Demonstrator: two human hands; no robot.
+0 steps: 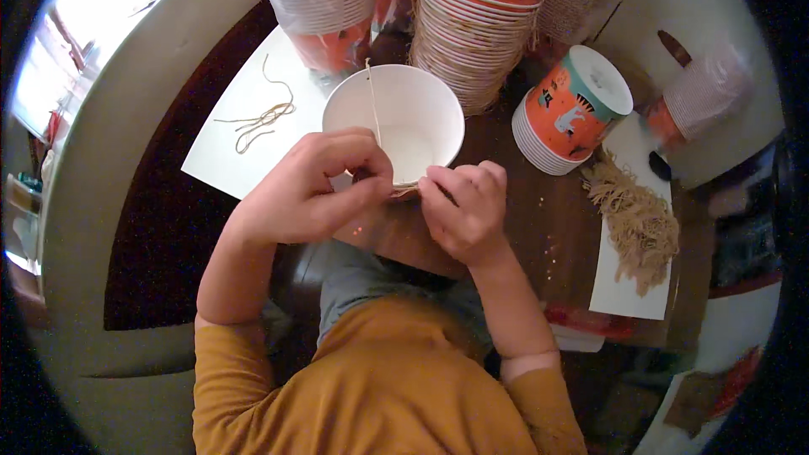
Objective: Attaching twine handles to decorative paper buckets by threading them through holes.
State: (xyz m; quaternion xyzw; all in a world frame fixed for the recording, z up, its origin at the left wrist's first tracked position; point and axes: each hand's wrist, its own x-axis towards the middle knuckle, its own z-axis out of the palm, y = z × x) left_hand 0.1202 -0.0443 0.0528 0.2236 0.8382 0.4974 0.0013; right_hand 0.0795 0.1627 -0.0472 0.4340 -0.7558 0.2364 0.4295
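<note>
A white-lined paper cup (345, 107) stands in front of me on the brown table, its mouth facing up. A thin tan string (374, 101) passes through the far rim and runs across the mouth toward the near rim. My left hand (324, 185) is closed at the near rim in a pinch on the string; its fingertips are partly hidden. My right hand (463, 206) is closed beside it, thumb and fingers gripping the cup's near right rim. A short stretch of string (405, 191) shows between both hands.
Loose strings (268, 116) lie on white paper (221, 152) at left. Behind the cup stand tall stacks of cups (480, 34), some bagged (316, 0). Upside-down orange cups (560, 114) stand right, near a bundle of cut strings (636, 223) on a white sheet (613, 286).
</note>
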